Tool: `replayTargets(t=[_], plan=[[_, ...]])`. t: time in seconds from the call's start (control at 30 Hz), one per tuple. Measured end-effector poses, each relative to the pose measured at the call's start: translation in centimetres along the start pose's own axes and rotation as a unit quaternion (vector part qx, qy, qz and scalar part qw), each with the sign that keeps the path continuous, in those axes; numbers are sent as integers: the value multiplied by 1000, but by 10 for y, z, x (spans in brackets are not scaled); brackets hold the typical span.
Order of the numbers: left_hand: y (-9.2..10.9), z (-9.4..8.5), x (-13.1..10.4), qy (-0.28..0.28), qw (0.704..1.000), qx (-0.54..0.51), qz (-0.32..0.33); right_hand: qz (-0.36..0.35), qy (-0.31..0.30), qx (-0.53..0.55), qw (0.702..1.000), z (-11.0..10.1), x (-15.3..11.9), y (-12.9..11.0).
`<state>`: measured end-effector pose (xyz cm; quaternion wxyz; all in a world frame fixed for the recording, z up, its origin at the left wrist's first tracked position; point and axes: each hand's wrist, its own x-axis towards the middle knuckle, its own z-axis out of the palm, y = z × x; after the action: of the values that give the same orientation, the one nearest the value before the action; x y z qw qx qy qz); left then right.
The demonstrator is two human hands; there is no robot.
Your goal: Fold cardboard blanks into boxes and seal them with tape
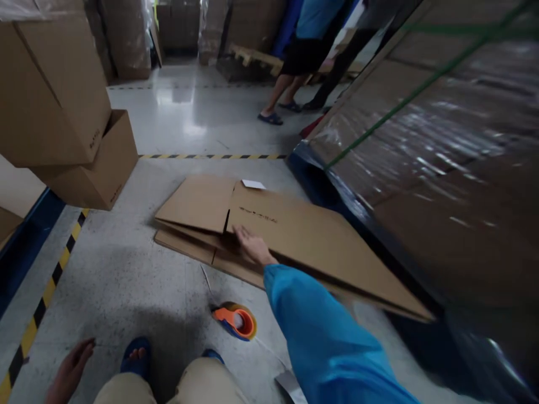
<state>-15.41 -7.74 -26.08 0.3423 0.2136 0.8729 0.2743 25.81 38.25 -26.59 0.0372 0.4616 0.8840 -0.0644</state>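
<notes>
A folded-flat cardboard carton lies on the floor ahead of me, its layers slightly apart along the near edge. My right hand, in a blue sleeve, reaches to that near edge with fingers stretched out over the cardboard beside a dark slot. Low at the left, my left hand hangs above the floor, away from the carton, its fingers loosely bent and holding nothing visible. An orange and blue tape dispenser lies on the floor between my feet and the carton. A small white paper touches the carton's far edge.
Stacked cardboard boxes stand at the left. Wrapped cartons with a green strap rise on a blue pallet at the right. Two people stand at the back. Black-yellow tape marks the floor.
</notes>
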Motion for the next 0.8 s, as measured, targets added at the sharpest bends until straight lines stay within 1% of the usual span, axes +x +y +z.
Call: replayTargets(t=[0.07, 0.13, 0.17, 0.2, 0.27, 0.3, 0.37, 0.43, 0.47, 0.53, 0.57, 0.6, 0.67, 0.73, 0.8], plan=[[30, 7, -6, -7, 999, -9, 51, 28, 43, -24, 998, -68, 2, 16], [70, 17, -17, -11, 993, -24, 113, 39, 102, -43, 993, -146, -3, 24], [93, 23, -26, -12, 989, -39, 143, 33, 146, -43, 988, -187, -9, 22], [117, 29, -37, -15, 983, -59, 173, 21, 193, -38, 980, -226, -17, 16], [171, 40, -69, -21, 966, -119, 229, -8, 296, -13, 955, -296, -39, -8], [199, 45, -90, -38, 953, -150, 259, -19, 344, 4, 939, -325, -50, -25], [253, 51, -139, -78, 916, -208, 335, -36, 422, 48, 905, -372, -71, -65], [301, 49, -188, -110, 880, -238, 396, -52, 466, 101, 877, -402, -85, -105], [321, 45, -210, -110, 867, -243, 420, -59, 478, 127, 867, -412, -90, -123], [352, 36, -243, -100, 864, -250, 425, -64, 494, 181, 848, -424, -95, -158], [362, 31, -254, -84, 867, -254, 420, -62, 502, 207, 837, -427, -96, -173], [369, 26, -261, -64, 871, -254, 416, -56, 510, 234, 826, -428, -96, -186], [373, 19, -266, -23, 875, -238, 421, -41, 520, 289, 803, -427, -94, -209], [367, 15, -262, 7, 880, -192, 434, -22, 522, 341, 781, -425, -91, -226], [356, 11, -256, 26, 894, -119, 432, -7, 521, 387, 761, -422, -87, -237]])
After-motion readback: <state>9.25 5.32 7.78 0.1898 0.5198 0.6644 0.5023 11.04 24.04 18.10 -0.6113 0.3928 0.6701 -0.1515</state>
